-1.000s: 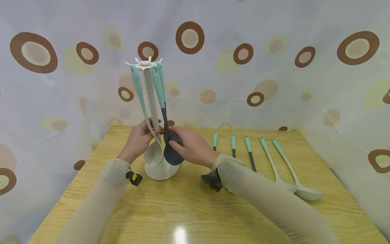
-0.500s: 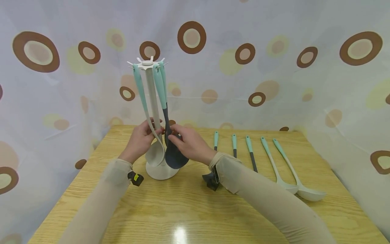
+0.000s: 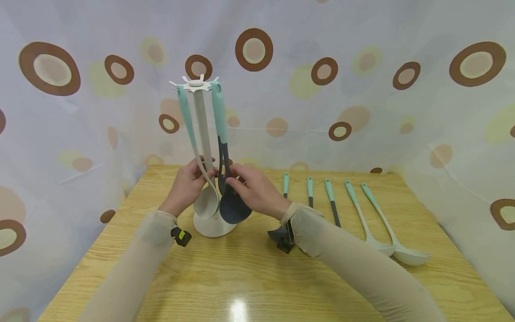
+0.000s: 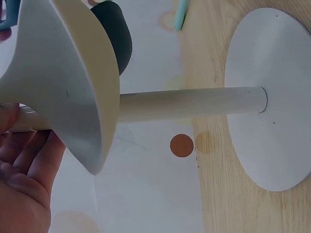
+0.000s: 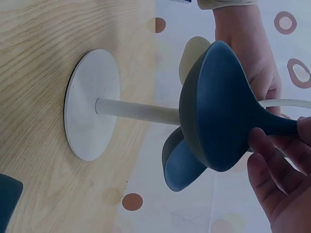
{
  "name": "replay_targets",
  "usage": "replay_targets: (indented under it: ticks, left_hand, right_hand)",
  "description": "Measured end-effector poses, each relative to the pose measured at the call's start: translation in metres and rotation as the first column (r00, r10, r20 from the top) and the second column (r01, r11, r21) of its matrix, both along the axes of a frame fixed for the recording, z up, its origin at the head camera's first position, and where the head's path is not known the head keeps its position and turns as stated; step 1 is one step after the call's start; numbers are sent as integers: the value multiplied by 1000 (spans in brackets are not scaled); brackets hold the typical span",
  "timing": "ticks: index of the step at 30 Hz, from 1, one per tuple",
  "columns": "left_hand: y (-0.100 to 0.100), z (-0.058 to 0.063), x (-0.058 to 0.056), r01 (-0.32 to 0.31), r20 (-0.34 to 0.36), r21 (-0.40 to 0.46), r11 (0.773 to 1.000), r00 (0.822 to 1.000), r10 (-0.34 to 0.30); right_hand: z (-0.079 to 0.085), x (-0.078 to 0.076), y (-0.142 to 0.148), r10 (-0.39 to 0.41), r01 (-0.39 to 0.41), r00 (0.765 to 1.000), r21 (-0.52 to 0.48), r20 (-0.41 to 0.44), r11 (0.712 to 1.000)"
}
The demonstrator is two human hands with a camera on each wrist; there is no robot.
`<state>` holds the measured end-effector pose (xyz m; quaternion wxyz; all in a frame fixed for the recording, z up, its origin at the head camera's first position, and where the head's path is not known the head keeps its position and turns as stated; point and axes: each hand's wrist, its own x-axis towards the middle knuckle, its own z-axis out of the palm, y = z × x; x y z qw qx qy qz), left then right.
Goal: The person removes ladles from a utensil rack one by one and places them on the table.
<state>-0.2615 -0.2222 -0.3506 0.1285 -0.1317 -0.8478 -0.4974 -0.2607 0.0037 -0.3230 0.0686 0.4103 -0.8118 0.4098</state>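
A white utensil rack with a hooked top, a pole and a round base stands at the left of the table. My left hand grips the pole, behind a white ladle hanging from the rack. With thumb and fingers my right hand pinches the dark stem of a ladle, just above its bowl. That ladle's mint handle reaches up to the hooks at the rack's right side. Behind it hangs another dark utensil, partly hidden.
On the wooden table to the right, several mint-handled utensils lie in a row. White ladles are at the far right; dark-stemmed ones are partly covered by my right forearm. A patterned curtain hangs behind the table.
The dark ladle in my right hand has shifted right, its handle top moving along the hooks and now overlapping the other dark utensil's handle. My left hand has stayed on the pole.
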Motion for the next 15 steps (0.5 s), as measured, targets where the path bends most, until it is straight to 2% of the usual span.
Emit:
replay_targets:
  ticks: [7, 15]
  left_hand:
    - [0, -1, -2, 8, 7, 18, 1000, 1000, -8]
    - [1, 0, 1, -7, 16, -2, 1000, 1000, 7]
  right_hand:
    - [-1, 4, 15, 5, -4, 1000, -27, 19, 1000]
    - [-9, 1, 44, -66, 67, 997, -16, 45, 998]
